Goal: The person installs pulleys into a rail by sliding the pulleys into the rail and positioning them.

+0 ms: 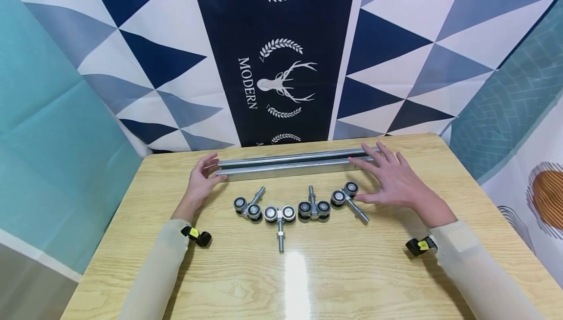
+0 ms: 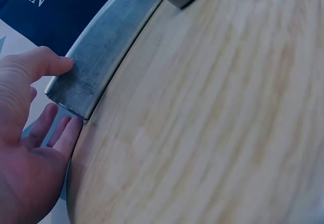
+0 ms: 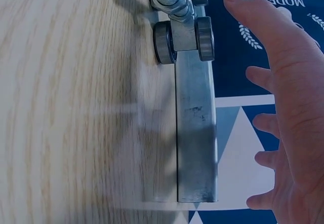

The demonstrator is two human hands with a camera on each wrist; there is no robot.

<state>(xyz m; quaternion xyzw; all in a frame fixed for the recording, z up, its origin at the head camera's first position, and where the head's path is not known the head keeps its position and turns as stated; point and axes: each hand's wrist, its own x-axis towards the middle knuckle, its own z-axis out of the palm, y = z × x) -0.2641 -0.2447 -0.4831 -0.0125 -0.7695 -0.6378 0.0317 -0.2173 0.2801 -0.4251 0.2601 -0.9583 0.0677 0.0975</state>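
Observation:
A metal channel rail [image 1: 272, 170] lies along the table's far side, a dark slot running down its length. At its left end is my left hand [image 1: 204, 178]; the thumb [image 2: 55, 66] overlaps the near face and the other fingers sit loosely by the end. My right hand [image 1: 393, 176] is spread wide around the right end, the fingers reaching over the rail in the head view. Several roller trolleys with threaded bolts lie in front of it. The rightmost roller trolley [image 1: 350, 198] is close to my right thumb; in the right wrist view this trolley [image 3: 185, 36] overlaps the rail.
The other roller trolleys, one far left [image 1: 248, 209], one with its bolt toward me [image 1: 280, 217] and one with its bolt pointing away [image 1: 313, 208], lie on the wooden table [image 1: 237, 281]. Behind the table hangs a patterned cloth [image 1: 281, 22].

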